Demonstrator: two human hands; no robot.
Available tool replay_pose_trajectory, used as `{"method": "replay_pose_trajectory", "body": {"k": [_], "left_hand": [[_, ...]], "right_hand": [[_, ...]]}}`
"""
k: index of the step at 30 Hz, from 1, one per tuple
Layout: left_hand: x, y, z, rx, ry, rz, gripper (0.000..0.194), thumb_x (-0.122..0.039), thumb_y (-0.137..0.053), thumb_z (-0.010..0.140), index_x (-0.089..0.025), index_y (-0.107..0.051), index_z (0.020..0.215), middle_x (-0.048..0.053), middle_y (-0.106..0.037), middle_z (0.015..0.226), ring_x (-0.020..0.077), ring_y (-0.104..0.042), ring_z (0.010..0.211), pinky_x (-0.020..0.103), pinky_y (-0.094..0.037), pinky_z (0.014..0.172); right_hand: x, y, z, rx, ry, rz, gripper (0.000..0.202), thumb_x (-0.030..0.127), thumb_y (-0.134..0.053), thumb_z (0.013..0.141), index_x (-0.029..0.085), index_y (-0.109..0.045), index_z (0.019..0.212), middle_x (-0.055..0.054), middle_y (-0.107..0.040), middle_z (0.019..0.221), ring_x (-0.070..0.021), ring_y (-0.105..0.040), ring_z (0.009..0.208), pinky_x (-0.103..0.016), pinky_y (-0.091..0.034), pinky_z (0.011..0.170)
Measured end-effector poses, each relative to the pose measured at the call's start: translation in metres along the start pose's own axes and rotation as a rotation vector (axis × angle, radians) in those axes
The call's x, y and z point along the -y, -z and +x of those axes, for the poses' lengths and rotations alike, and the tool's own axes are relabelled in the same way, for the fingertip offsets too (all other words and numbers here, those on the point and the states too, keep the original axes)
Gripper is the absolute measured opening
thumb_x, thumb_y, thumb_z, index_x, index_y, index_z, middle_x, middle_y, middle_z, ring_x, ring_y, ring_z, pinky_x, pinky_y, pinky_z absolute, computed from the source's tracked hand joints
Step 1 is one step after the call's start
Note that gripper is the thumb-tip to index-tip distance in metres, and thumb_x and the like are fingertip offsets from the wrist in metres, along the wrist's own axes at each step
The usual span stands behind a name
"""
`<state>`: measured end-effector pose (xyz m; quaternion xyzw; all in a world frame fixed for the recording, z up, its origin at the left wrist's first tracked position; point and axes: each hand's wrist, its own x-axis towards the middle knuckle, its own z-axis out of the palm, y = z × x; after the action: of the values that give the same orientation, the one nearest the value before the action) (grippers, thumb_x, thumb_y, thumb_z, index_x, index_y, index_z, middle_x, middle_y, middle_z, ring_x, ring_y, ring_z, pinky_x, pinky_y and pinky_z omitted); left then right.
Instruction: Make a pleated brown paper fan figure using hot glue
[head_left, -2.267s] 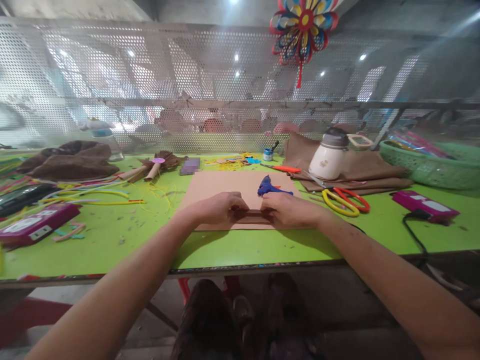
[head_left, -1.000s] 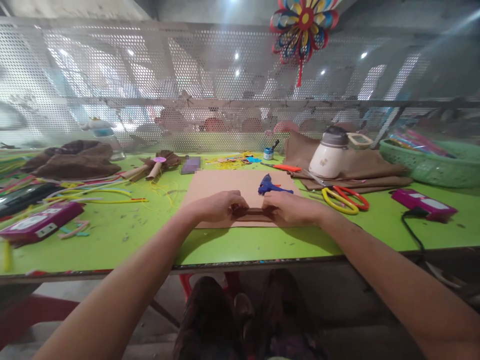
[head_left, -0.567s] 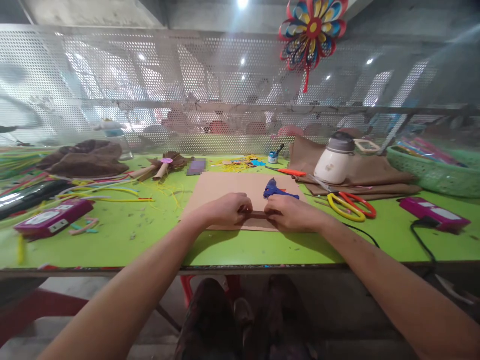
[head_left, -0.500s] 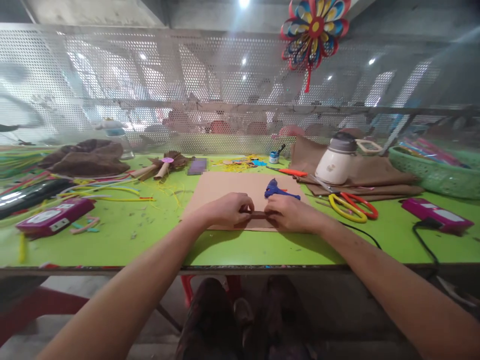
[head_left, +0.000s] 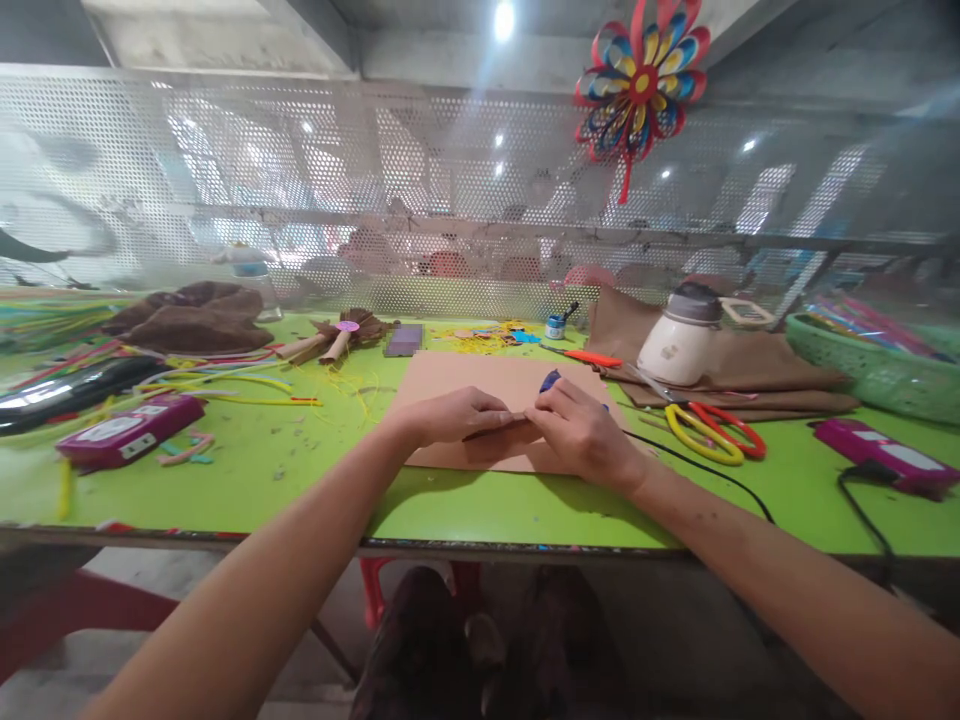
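Note:
A thin brown strip point(head_left: 504, 428) lies slantwise low over a tan board point(head_left: 480, 375) on the green table. My left hand point(head_left: 461, 415) has its fingers closed on the strip's left part. At the strip's right end, my right hand point(head_left: 577, 425) pinches it between thumb and fingers. Just behind the right hand, a blue glue gun point(head_left: 550, 380) rests on the board, mostly hidden by that hand. A black cord runs from there to the right.
Yellow- and red-handled scissors point(head_left: 709, 432), a white bottle point(head_left: 679, 340), folded brown cloth point(head_left: 780, 360) and a green basket point(head_left: 862, 365) stand right. Purple power strips point(head_left: 131, 430) lie on both sides. A paper flower point(head_left: 641, 85) hangs above.
My right hand has turned and now covers more of the glue gun. The strip has tilted, and my left fingers lie flatter along it. The whole view has shifted slightly.

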<state>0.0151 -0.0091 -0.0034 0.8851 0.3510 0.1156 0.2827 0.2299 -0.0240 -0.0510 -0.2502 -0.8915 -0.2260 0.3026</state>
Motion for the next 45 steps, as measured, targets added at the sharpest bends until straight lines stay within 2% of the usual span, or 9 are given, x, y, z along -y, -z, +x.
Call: {"method": "replay_pose_trajectory", "body": {"k": [8,13,16,18,20,27,34,40,45], "left_hand": [[0.016,-0.008,0.004,-0.011,0.055,-0.111,0.045,-0.053,-0.043,0.082,-0.014,-0.064,0.086,0.0,-0.058,0.069,0.0113,-0.045,0.06,0.023,-0.033,0.057],[0.012,-0.006,0.003,-0.048,-0.006,-0.056,0.041,-0.051,-0.044,0.083,-0.016,-0.064,0.091,0.002,-0.061,0.072,0.012,-0.049,0.063,0.024,-0.035,0.06],[0.008,-0.008,0.004,-0.073,-0.071,-0.043,0.038,-0.048,-0.043,0.084,-0.016,-0.062,0.091,0.002,-0.061,0.072,0.0118,-0.051,0.063,0.024,-0.037,0.061],[0.007,-0.012,0.005,-0.088,-0.078,-0.073,0.037,-0.047,-0.044,0.084,-0.016,-0.061,0.095,0.002,-0.062,0.074,0.0118,-0.053,0.064,0.023,-0.038,0.061],[0.006,-0.015,0.006,-0.119,-0.068,-0.083,0.037,-0.048,-0.045,0.084,-0.016,-0.06,0.097,0.003,-0.064,0.076,0.0122,-0.055,0.066,0.024,-0.039,0.061],[0.001,-0.019,0.004,-0.223,-0.076,-0.02,0.029,-0.04,-0.049,0.084,-0.018,-0.061,0.098,0.005,-0.068,0.086,0.0143,-0.059,0.076,0.025,-0.042,0.067],[-0.002,-0.02,0.003,-0.299,-0.104,0.039,0.025,-0.035,-0.051,0.082,-0.017,-0.066,0.093,0.004,-0.069,0.083,0.0129,-0.058,0.07,0.023,-0.041,0.063],[-0.002,-0.018,0.005,-0.3,-0.072,0.038,0.025,-0.036,-0.053,0.08,-0.015,-0.065,0.089,0.004,-0.067,0.078,0.0131,-0.056,0.068,0.023,-0.039,0.059],[0.005,-0.009,0.002,-0.225,0.003,0.126,0.021,-0.03,-0.052,0.078,-0.018,-0.066,0.087,0.001,-0.066,0.074,0.0131,-0.054,0.065,0.023,-0.036,0.057]], "right_hand": [[0.0,-0.001,0.001,-0.055,-0.129,0.237,0.018,0.017,-0.049,0.084,0.016,-0.063,0.095,-0.011,-0.057,0.09,-0.0226,-0.048,0.089,-0.039,-0.043,0.078],[-0.007,0.0,0.0,-0.031,-0.529,0.658,0.039,0.031,-0.055,0.081,0.015,-0.053,0.117,-0.011,-0.058,0.1,-0.0202,-0.054,0.088,-0.034,-0.047,0.073],[-0.009,0.002,-0.001,0.153,-0.722,0.904,0.036,0.042,-0.05,0.083,0.013,-0.061,0.1,-0.006,-0.061,0.079,-0.0154,-0.055,0.069,-0.028,-0.045,0.061],[-0.009,0.004,-0.001,0.219,-0.741,1.027,0.037,0.047,-0.05,0.083,0.012,-0.063,0.084,-0.003,-0.058,0.068,-0.0128,-0.052,0.06,-0.026,-0.043,0.056],[-0.008,0.005,-0.001,0.193,-0.752,1.085,0.036,0.047,-0.053,0.081,0.012,-0.062,0.077,-0.001,-0.056,0.062,-0.0114,-0.05,0.057,-0.025,-0.04,0.055],[-0.008,0.009,0.004,0.074,-0.853,1.038,0.03,0.041,-0.064,0.072,0.012,-0.068,0.078,-0.003,-0.062,0.068,-0.0133,-0.052,0.063,-0.027,-0.04,0.06],[-0.008,0.009,0.002,-0.019,-0.759,1.026,0.023,0.036,-0.065,0.073,0.017,-0.073,0.083,-0.005,-0.068,0.081,-0.0179,-0.06,0.077,-0.03,-0.045,0.071],[-0.01,0.01,0.001,-0.083,-0.701,0.958,0.02,0.036,-0.066,0.073,0.017,-0.072,0.078,-0.004,-0.065,0.075,-0.0159,-0.057,0.072,-0.028,-0.044,0.066],[-0.011,0.013,0.001,-0.06,-0.757,0.924,0.023,0.036,-0.064,0.073,0.014,-0.07,0.074,-0.003,-0.062,0.07,-0.0146,-0.052,0.066,-0.027,-0.04,0.06]]}}
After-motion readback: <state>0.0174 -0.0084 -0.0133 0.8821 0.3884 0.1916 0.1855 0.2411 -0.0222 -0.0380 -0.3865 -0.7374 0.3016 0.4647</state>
